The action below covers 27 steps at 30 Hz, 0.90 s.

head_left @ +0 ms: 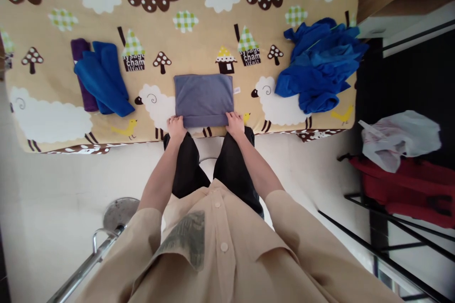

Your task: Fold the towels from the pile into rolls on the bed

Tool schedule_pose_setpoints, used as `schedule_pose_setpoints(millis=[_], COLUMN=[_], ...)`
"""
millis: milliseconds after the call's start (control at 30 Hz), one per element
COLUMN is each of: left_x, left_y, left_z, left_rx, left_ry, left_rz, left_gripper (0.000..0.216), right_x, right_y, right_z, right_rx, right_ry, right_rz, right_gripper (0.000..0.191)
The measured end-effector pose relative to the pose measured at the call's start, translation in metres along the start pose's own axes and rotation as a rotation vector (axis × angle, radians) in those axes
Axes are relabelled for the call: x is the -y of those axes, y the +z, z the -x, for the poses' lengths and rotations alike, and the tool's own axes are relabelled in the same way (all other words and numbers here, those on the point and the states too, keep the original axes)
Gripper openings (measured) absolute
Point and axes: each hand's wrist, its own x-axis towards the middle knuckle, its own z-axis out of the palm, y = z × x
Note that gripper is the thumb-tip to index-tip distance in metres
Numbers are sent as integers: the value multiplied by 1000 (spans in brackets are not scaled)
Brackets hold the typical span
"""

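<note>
A folded grey cloth [204, 98] lies flat near the front edge of a bed covered with a tan cartoon-print sheet [199, 38]. My left hand [176, 128] pinches the cloth's near left corner. My right hand [235, 124] pinches its near right corner. The fingers of both hands are closed on the cloth's front edge. I stand right against the bed, with my beige shirt and dark trousers below the hands.
A folded blue cloth [103, 78] lies over a purple one [81, 71] at the left of the bed. A heap of loose blue cloths [318, 71] sits at the right. A white plastic bag [400, 139] rests on a red bag [408, 189] at the right. A metal stool [119, 213] stands at lower left.
</note>
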Motion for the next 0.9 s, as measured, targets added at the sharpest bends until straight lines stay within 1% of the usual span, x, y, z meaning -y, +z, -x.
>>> schedule_pose_setpoints(millis=[100, 200, 267, 367, 467, 567, 700, 800, 900], left_x=[1, 7, 13, 19, 20, 16, 10, 8, 8], left_y=[-3, -7, -10, -15, -20, -26, -33, -34, -33], left_z=[-1, -2, -2, -1, 1, 4, 7, 7, 4], left_rx=[-8, -57, -84, -102, -120, -153, -172, -162, -130], left_ry=[-25, -62, -95, -146, -174, -152, -120, -74, -3], left_rz=[0, 10, 59, 131, 188, 236, 268, 327, 411], left_gripper=[47, 44, 43, 42, 38, 35, 33, 34, 34], right_x=[-4, -14, -21, -27, -27, -24, -23, -23, -26], right_y=[3, 5, 5, 4, 2, -2, -7, -6, -3], right_z=[-3, -6, -7, -8, -7, -3, 1, 1, -4], right_rx=[-26, -77, -100, -127, -160, -199, -246, -255, -248], right_ry=[50, 111, 142, 163, 195, 199, 131, 122, 147], right_rz=[-92, -217, -284, -345, -374, -414, -462, -506, -558], right_gripper=[58, 53, 51, 50, 51, 54, 55, 53, 52])
